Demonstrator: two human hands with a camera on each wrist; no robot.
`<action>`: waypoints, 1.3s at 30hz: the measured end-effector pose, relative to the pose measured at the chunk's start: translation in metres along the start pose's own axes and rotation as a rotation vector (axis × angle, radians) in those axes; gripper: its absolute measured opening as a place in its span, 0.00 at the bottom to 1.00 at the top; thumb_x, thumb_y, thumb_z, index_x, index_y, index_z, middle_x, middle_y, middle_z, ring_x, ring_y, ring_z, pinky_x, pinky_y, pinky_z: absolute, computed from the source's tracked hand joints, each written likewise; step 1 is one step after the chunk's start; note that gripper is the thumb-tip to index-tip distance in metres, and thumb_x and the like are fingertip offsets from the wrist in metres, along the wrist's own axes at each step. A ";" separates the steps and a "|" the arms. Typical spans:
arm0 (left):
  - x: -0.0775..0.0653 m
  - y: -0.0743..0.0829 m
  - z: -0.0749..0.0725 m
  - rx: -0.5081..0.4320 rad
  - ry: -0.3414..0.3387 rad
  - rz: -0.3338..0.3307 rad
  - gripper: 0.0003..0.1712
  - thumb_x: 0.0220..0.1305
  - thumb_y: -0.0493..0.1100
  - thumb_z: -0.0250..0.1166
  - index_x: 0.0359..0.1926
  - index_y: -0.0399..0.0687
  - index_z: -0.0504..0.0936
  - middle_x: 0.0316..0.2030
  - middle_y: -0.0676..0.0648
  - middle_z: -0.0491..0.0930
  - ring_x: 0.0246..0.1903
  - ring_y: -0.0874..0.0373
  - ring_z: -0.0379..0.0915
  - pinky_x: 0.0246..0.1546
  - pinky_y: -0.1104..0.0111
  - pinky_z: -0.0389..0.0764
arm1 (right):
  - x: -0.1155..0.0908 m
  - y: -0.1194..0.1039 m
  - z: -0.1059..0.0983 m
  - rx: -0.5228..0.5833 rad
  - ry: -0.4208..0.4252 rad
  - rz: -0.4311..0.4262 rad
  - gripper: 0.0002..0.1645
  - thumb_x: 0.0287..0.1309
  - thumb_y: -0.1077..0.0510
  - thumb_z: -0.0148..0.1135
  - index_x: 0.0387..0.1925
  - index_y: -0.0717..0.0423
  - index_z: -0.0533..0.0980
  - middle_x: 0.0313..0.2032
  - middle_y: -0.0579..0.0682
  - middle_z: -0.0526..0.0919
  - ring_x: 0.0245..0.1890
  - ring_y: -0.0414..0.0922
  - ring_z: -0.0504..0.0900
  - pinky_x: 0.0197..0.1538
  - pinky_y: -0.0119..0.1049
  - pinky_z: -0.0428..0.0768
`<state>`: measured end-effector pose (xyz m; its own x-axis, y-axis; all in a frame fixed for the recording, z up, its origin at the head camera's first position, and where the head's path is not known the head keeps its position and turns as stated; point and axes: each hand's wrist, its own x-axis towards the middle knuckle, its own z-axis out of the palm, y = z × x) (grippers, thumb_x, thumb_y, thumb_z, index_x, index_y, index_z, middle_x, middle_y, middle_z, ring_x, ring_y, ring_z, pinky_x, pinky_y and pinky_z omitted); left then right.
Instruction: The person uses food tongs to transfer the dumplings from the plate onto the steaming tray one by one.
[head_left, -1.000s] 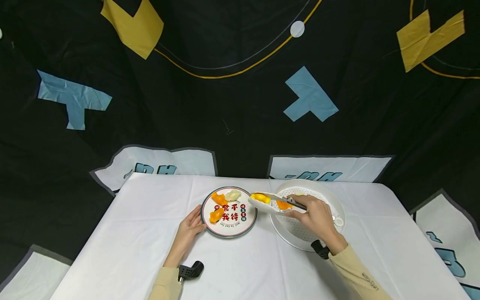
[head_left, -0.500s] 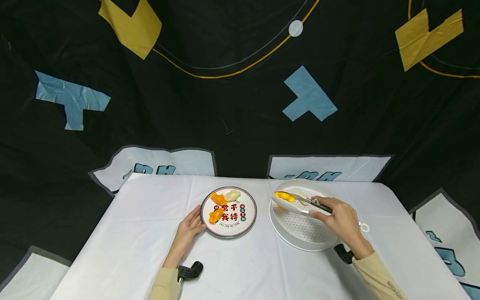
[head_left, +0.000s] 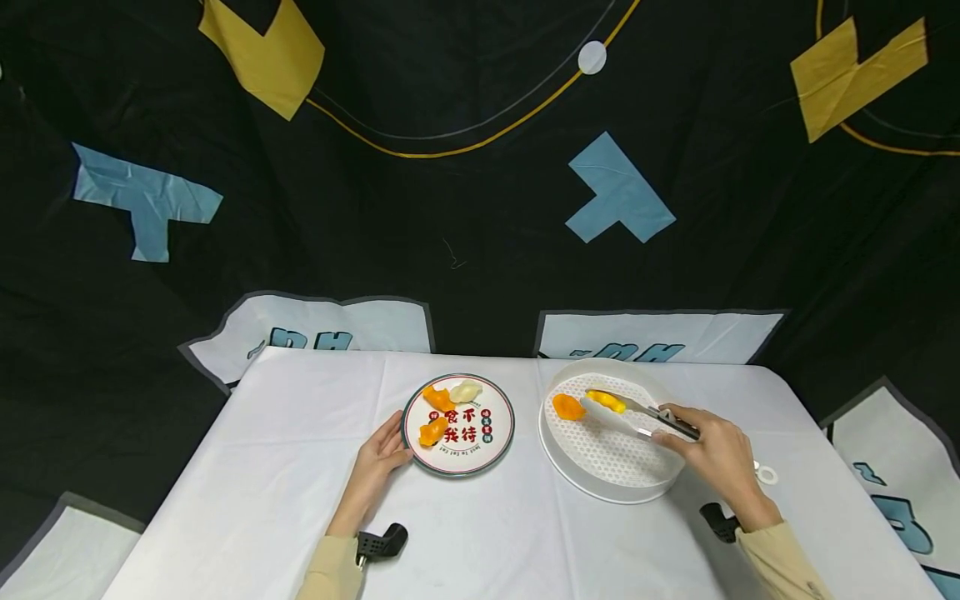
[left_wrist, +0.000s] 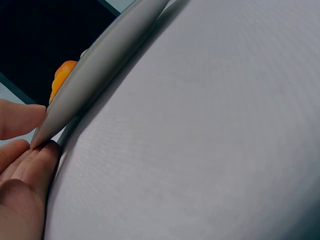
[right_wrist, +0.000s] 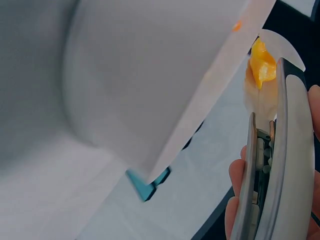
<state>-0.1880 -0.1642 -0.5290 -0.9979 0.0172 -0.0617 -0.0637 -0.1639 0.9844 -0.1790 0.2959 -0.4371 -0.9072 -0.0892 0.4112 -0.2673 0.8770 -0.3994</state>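
Plate [head_left: 459, 461] is holding two orange pieces [head_left: 432, 432] and a pale piece [head_left: 466, 391], showing red 食不我待; tray [head_left: 600, 487] is holding orange lump [head_left: 567, 407]; fingers of left hand [head_left: 380, 458] are pinching plate, right hand [head_left: 716, 454] tongs [right_wrist: 295, 160].

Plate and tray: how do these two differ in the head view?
The plate looks smaller than the tray. The plate has red lettering and a dark rim; the tray is white without visible lettering. The left hand grips the plate, while the right hand holds tongs over the tray. Both are round and bear orange food.
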 end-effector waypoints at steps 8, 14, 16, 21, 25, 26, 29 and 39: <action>0.000 0.001 0.001 0.016 -0.003 0.003 0.41 0.60 0.23 0.55 0.72 0.32 0.50 0.71 0.33 0.49 0.69 0.44 0.49 0.61 0.74 0.66 | -0.007 0.024 -0.010 -0.056 -0.006 0.066 0.27 0.45 0.51 0.74 0.47 0.62 0.82 0.44 0.64 0.82 0.40 0.63 0.80 0.25 0.51 0.77; 0.000 0.001 0.001 0.009 -0.001 0.007 0.41 0.60 0.23 0.55 0.72 0.32 0.50 0.71 0.33 0.50 0.69 0.44 0.49 0.61 0.74 0.66 | -0.011 0.036 -0.013 -0.098 -0.017 0.096 0.30 0.44 0.49 0.75 0.47 0.63 0.81 0.43 0.65 0.82 0.35 0.59 0.81 0.20 0.40 0.72; 0.000 0.001 0.001 0.009 0.002 0.006 0.40 0.60 0.23 0.55 0.72 0.32 0.50 0.71 0.33 0.50 0.69 0.44 0.50 0.61 0.74 0.66 | -0.012 0.038 -0.013 -0.104 -0.018 0.104 0.31 0.43 0.48 0.75 0.47 0.63 0.81 0.43 0.65 0.82 0.33 0.58 0.81 0.19 0.37 0.70; 0.000 0.001 0.001 0.028 0.006 0.002 0.40 0.60 0.24 0.55 0.72 0.33 0.50 0.71 0.33 0.50 0.69 0.44 0.50 0.61 0.74 0.66 | -0.013 0.041 -0.013 -0.116 -0.031 0.121 0.31 0.44 0.49 0.75 0.47 0.63 0.81 0.43 0.67 0.82 0.32 0.58 0.80 0.18 0.39 0.71; 0.000 0.001 0.001 0.017 0.005 0.001 0.41 0.60 0.23 0.55 0.72 0.33 0.50 0.71 0.33 0.50 0.69 0.44 0.50 0.62 0.74 0.66 | -0.012 0.041 -0.013 -0.122 -0.055 0.142 0.30 0.44 0.51 0.75 0.48 0.64 0.80 0.42 0.67 0.82 0.31 0.56 0.80 0.18 0.39 0.70; 0.000 0.001 0.001 0.016 0.004 0.002 0.41 0.60 0.23 0.55 0.72 0.33 0.50 0.71 0.33 0.50 0.69 0.44 0.50 0.62 0.74 0.66 | -0.012 0.040 -0.013 -0.124 -0.058 0.145 0.30 0.43 0.51 0.75 0.47 0.64 0.80 0.42 0.67 0.82 0.31 0.56 0.80 0.18 0.39 0.70; 0.000 0.001 0.001 0.011 0.004 0.002 0.41 0.60 0.23 0.55 0.72 0.33 0.50 0.71 0.33 0.50 0.69 0.44 0.50 0.62 0.74 0.66 | -0.011 0.039 -0.013 -0.128 -0.069 0.153 0.31 0.43 0.51 0.75 0.48 0.65 0.80 0.42 0.66 0.82 0.32 0.58 0.80 0.18 0.40 0.71; -0.001 0.001 0.001 0.017 -0.002 0.001 0.41 0.60 0.23 0.55 0.72 0.33 0.50 0.71 0.33 0.50 0.69 0.44 0.50 0.61 0.74 0.66 | -0.011 0.038 -0.012 -0.116 -0.053 0.157 0.32 0.43 0.46 0.75 0.47 0.63 0.81 0.39 0.63 0.83 0.24 0.48 0.74 0.16 0.36 0.66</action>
<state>-0.1874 -0.1635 -0.5277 -0.9980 0.0186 -0.0604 -0.0625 -0.1468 0.9872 -0.1752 0.3357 -0.4467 -0.9514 0.0311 0.3063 -0.0845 0.9302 -0.3571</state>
